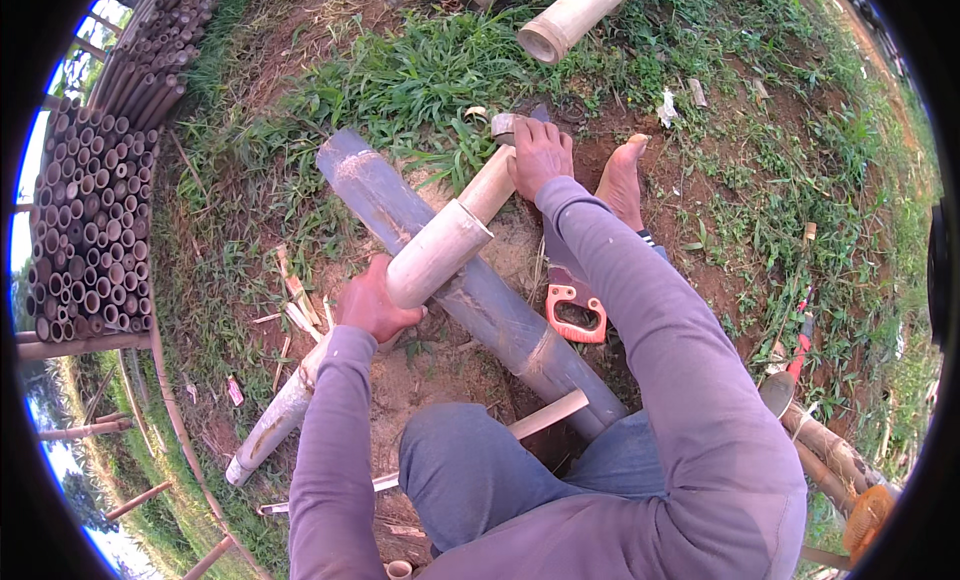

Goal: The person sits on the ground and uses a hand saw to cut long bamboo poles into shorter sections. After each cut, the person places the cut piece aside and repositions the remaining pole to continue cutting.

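Observation:
A pale bamboo pole point(440, 252) slants from the lower left toward the upper right, resting across a thicker grey bamboo log point(490, 315). Its upper part is narrower and lighter past a stepped edge. My left hand point(372, 302) is closed round the pole just left of the log. My right hand point(543, 155) wraps over the pole's far end; some fingers are hidden from view. A handsaw with an orange handle point(577, 320) lies on the ground below my right forearm, its blade partly covered by my sleeve and hand.
My bare foot point(622, 180) rests right of my right hand. A split bamboo strip point(550, 414) crosses the log near my knee. Bamboo pieces point(580, 20) lie at the far side. Cut bamboo is stacked point(95, 220) at left. A red-handled tool point(800, 350) lies at right.

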{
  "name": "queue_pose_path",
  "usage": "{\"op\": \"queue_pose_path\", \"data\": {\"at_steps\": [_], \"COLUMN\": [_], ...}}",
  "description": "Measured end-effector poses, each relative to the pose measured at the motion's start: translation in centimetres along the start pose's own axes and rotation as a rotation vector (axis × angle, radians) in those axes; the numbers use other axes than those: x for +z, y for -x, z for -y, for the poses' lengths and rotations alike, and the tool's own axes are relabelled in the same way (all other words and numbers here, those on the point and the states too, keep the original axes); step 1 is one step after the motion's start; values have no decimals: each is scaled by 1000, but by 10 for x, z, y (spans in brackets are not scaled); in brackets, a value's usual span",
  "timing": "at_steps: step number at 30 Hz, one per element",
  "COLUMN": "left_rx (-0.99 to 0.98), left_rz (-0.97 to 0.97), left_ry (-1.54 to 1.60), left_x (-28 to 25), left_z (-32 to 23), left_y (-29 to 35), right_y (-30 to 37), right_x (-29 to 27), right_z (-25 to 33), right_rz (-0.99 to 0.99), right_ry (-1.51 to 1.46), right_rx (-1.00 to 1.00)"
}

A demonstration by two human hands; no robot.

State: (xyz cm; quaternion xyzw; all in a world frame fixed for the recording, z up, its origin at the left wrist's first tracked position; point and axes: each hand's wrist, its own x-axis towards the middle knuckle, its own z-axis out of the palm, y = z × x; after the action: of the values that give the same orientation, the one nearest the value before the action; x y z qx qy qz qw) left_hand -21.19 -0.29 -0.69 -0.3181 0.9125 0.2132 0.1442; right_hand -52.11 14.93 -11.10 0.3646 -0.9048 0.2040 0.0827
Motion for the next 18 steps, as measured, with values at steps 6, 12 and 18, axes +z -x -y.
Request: {"op": "queue_pose_path", "data": {"at_steps": [6, 12, 18], "left_rx": [24, 45, 157], "left_rz": [-16, -66, -124], "left_ry": [63, 33, 183], "left_x": [-3, 6, 25], "left_z": [2, 8, 19], "left_y": [5, 9, -5], "right_y": [-75, -20, 144], "right_x": [12, -63, -135], "right_z": [17, 39, -30], "right_rz": [340, -57, 494], "right_ry": [280, -500, -438], "right_rx": [-39, 243, 258]}}
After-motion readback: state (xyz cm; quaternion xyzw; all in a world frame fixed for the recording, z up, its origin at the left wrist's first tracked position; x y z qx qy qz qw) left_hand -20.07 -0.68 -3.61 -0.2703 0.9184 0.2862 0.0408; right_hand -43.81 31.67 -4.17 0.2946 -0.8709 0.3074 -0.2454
